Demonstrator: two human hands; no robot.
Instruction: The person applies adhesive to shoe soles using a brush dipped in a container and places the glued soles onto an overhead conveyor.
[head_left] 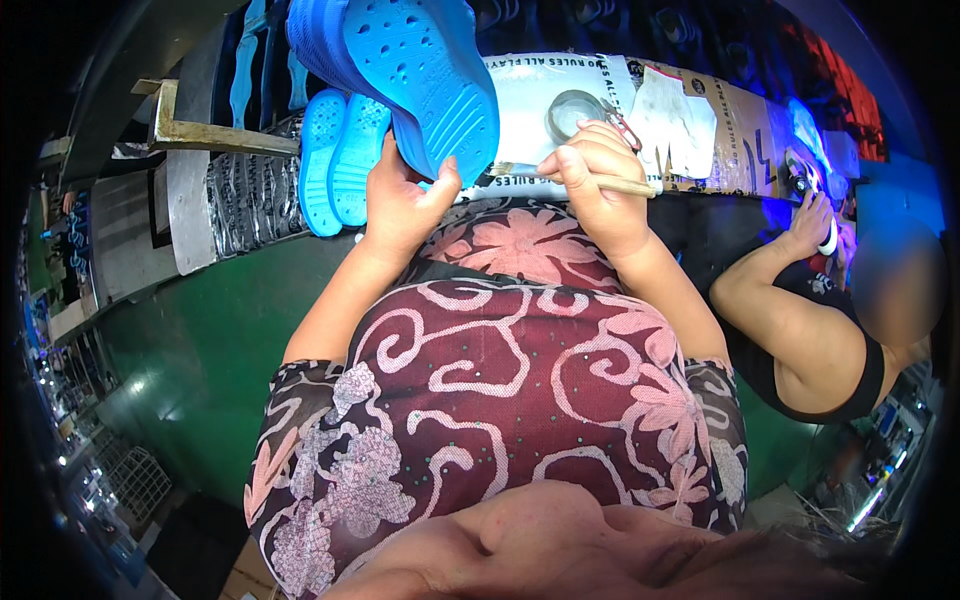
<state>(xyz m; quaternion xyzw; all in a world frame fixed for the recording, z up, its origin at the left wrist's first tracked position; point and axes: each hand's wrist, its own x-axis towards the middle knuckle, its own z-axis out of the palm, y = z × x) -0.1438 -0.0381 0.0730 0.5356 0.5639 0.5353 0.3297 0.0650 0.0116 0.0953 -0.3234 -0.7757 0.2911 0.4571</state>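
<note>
Tabletop first: white-and-brown printed cardboard covers the tabletop, crowded on the left side. Big blue perforated foam clog-type piece sits front and centre, grooved face toward the camera. Left hand pinches it at the near end only, thumb on the edge, so a slipping thumb could let the far end drop or twist. Two lighter-blue perforated foam pieces lie side by side just left of that hand; a twist that way could knock them.

Round clear shallow container is just beyond the right hand; a careless knuckle could tip it. Contents: can't tell from here, glare and angle are poor. Slim wooden-handled brush is gripped in the right hand, fingers closed round the handle, bristles pointing left. Any wet load could drip on the cardboard or smear past the edge if the wrist wobbles.

Position: clog-type piece is ahead of and between the hands, in the left one's grip; bristle tip right beside its near right edge, contact unclear.
</note>
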